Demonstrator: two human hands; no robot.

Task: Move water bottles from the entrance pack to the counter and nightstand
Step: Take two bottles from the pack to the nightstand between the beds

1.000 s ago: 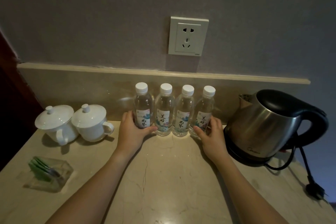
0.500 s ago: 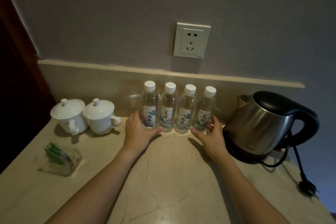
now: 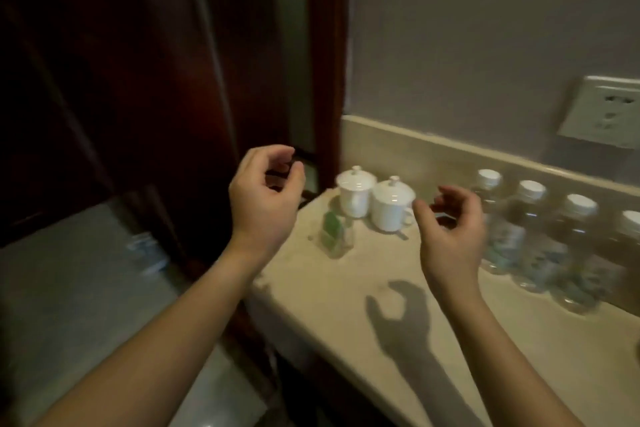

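Four water bottles [image 3: 540, 239] stand upright in a row on the counter [image 3: 433, 340] against the backsplash, at the right of the frame. Both hands hover empty, fingers loosely curled and apart. The right hand [image 3: 453, 236] is just left of the row; the left hand [image 3: 265, 199] is well apart, toward the dark door [image 3: 138, 80] at upper left. Remaining bottles probably lie that way, nearer the left hand.
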